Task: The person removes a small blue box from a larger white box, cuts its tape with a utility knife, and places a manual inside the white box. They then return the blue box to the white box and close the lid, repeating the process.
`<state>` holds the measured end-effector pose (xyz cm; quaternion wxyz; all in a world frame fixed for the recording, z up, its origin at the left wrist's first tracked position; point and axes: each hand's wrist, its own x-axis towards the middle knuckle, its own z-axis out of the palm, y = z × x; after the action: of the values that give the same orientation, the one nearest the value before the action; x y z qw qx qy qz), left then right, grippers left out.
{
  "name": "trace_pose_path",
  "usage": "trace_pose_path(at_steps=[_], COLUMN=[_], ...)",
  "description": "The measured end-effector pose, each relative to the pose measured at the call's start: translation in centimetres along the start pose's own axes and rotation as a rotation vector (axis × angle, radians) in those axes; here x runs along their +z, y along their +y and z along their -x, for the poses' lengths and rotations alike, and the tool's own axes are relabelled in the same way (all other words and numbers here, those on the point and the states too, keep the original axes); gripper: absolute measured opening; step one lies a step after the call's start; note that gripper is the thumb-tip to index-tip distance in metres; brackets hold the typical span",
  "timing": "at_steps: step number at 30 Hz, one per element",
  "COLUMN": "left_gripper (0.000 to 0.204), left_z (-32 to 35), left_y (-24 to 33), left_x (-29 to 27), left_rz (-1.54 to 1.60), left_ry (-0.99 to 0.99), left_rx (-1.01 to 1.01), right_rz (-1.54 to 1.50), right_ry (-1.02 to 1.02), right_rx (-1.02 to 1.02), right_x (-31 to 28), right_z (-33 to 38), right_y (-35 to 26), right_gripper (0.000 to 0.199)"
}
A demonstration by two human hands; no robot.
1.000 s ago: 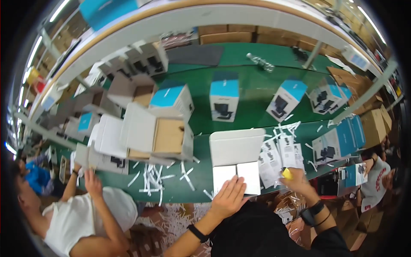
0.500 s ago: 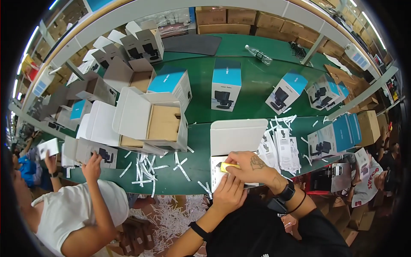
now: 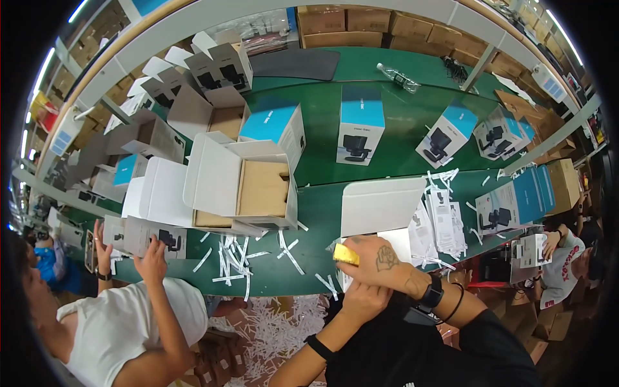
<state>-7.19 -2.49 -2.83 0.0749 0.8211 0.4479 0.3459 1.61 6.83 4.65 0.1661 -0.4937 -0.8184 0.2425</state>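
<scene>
A white cardboard box (image 3: 383,208) stands before me with its lid flap raised. At the box's near left corner, my right hand (image 3: 379,259) is closed around a small yellow tool (image 3: 346,255). I cannot make out the tool's exact kind. My left hand (image 3: 365,300) is just below, against the front of the box, its fingers mostly hidden behind my right hand. Beside the box, to the right, lies a pile of printed leaflets (image 3: 441,222).
Open boxes with cardboard inserts (image 3: 263,188) crowd the left. Closed blue-topped boxes (image 3: 361,129) stand farther back and at right (image 3: 516,200). Paper strips (image 3: 235,261) litter the green table (image 3: 316,200). A plastic bottle (image 3: 398,79) lies behind. A co-worker (image 3: 132,322) handles boxes at left.
My right hand has come across in front of my left fingers, and the yellow tool has tilted. The co-worker's raised hand at left no longer holds a white box. The view has shifted slightly.
</scene>
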Motion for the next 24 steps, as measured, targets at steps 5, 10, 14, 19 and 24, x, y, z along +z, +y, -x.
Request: trace_pose_path(at_steps=[5,10,14,19,24], left_gripper=[0.035,0.048,0.055,0.04,0.026], left_z=[0.7,-2.1,-2.5,-3.3,-3.6], left_y=[-0.9,-0.4,-0.8,0.0,-0.4], left_x=[-0.3,-1.5,-2.1,-4.7,-2.4], left_rz=[-0.087,-0.17,-0.191,0.339,1.064], left_ry=[-0.046,-0.033,-0.102,-0.146,-0.206], left_rx=[0.019,0.18,0.149,-0.165,-0.552], right_rz=[-0.497,-0.195,-0.791,-0.912,-0.299], right_ry=[0.201,0.64,0.604,0.316,0.39], right_rx=[-0.056,0.474,0.452,0.251,0.159], right_x=[-2.3,-7.6,-8.4,-8.5,-9.6], right_z=[2.6,6.1,1.2,9.9,14.9], right_y=[1.5,12.6,9.5,6.4,2.9], right_gripper=[0.016,0.07,0.064,0.033,0.024])
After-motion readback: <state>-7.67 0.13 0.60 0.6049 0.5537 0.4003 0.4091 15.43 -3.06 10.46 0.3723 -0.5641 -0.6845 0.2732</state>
